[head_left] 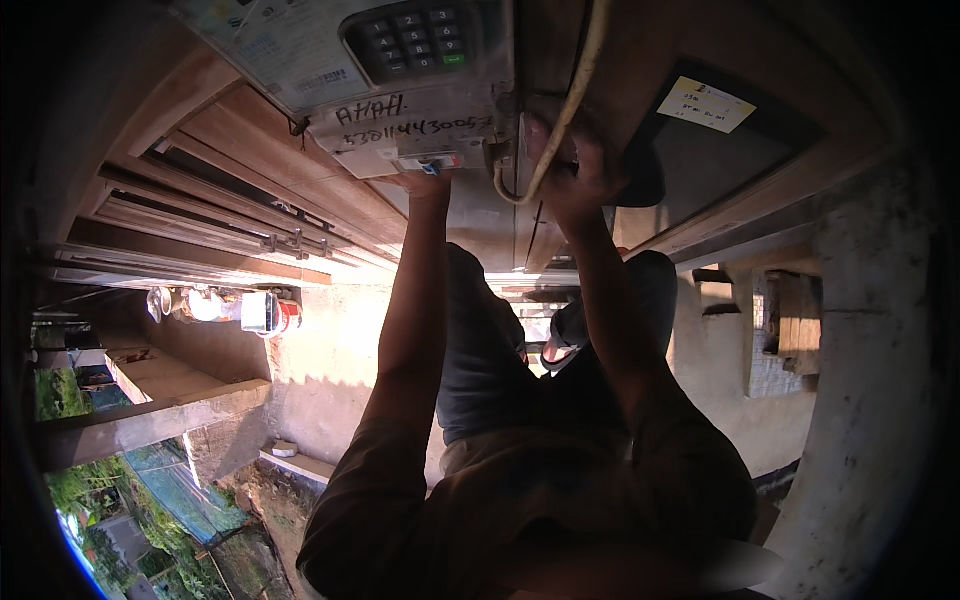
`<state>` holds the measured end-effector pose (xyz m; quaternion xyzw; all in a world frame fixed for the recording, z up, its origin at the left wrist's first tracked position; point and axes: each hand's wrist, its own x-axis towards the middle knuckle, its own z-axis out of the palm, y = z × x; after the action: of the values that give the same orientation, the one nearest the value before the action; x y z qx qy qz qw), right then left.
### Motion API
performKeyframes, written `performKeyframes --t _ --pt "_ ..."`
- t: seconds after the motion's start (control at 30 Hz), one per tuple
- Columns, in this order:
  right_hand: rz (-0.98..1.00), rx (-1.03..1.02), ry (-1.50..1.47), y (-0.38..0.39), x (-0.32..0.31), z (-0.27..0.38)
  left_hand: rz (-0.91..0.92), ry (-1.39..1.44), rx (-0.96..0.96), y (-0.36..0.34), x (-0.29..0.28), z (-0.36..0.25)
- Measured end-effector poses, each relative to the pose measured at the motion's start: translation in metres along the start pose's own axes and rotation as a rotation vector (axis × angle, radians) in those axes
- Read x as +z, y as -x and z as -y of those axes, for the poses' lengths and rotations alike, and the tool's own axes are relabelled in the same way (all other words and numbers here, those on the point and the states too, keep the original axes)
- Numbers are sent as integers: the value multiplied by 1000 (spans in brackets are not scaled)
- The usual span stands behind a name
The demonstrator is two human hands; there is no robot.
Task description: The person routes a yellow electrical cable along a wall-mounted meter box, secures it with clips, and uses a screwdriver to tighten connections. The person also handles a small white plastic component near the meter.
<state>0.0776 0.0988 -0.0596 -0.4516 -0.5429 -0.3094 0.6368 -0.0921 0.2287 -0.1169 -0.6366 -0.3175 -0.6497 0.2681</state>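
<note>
Keypad meter point(385, 90) sits against brown panelling point(265, 150), left hand point(428, 184) tucked at its lower edge, probably steadying it; right hand point(588, 170) curled by the looped cable point(572, 105) (can't tell if either's gripping).

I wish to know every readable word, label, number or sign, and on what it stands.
I describe texts without copying them.
Grey box: black handwriting, letters above digits; mostly readable.
Its keypad: pale digits, readable; green key's mark too small.
Its upper left: fine print, too small.
Yellow label on dark panel: handwriting, mostly too small.
</note>
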Motion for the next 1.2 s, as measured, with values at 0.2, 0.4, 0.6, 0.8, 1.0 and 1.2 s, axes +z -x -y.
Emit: performKeyframes --t 0.2,0.4,0.6,0.8,1.0,1.2 --pt "77 -50 66 -35 -9 24 29 -9 30 12 7 4" --pt "-46 -121 68 -32 -2 22 44 -9 45 17 7 6" --pt "-17 -117 38 -11 -2 20 58 -9 51 21 10 9" --pt "7 -8 75 -26 1 17 65 -29 59 23 8 9" --pt "23 -77 -21 -28 -5 26 66 -41 56 23 10 11" --pt "-49 -54 17 -39 8 13 65 -44 53 22 9 10"
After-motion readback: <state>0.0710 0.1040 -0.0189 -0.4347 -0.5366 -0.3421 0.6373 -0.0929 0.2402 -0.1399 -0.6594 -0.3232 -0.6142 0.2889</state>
